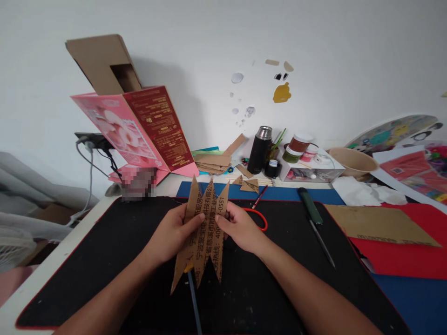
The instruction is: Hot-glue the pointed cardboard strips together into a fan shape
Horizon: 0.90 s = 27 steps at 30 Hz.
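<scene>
Here at the centre of the frame, the zigzag-pointed piece of printed cardboard (209,242) is held up over the black mat (87,260), the left hand (174,230) pinching its left side with the thumb across the front, the right hand (241,228) gripping the right edge the same way, fingers closed behind. Just beside the right hand sits a red loop handle (265,221), while the green-handled tool (310,207) lies right of centre and the black flask (260,151) stands upper centre.
</scene>
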Motion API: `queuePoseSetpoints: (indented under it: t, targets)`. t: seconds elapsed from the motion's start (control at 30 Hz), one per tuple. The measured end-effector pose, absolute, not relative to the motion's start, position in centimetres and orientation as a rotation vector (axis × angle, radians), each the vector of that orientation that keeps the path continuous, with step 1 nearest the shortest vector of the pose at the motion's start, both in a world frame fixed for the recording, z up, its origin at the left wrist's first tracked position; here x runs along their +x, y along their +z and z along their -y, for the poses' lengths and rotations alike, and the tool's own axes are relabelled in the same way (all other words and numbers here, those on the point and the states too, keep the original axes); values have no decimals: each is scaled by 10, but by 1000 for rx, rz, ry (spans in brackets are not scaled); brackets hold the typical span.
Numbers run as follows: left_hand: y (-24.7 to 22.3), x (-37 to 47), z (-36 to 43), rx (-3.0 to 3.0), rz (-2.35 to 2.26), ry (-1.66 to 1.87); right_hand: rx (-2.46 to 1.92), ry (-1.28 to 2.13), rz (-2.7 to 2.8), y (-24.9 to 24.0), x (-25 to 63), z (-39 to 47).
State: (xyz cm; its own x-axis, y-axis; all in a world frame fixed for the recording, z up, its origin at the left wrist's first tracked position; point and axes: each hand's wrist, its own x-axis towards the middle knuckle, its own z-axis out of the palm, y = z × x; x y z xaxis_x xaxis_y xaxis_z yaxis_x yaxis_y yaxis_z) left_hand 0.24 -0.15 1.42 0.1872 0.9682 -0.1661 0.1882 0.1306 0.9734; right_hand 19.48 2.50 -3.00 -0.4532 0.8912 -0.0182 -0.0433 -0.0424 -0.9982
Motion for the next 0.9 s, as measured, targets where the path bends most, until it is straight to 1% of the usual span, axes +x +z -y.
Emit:
queuePoseSetpoints:
  t: [0.2, 0.37, 0.53, 0.9]
  targets:
    - [13, 6, 4, 1447, -1365, 878, -900, 1486, 1499, -31, 192, -26]
    - [13, 5, 3, 1287, -1288, 916, -915, 1635, 1434, -30, 195, -26]
    - [15, 2, 1, 1214, -1254, 925, -897, 1699, 1452, -29, 196, -24]
    - [5, 1, -4, 1008, -1071, 840, -910, 1576, 1380, -25, 198, -27]
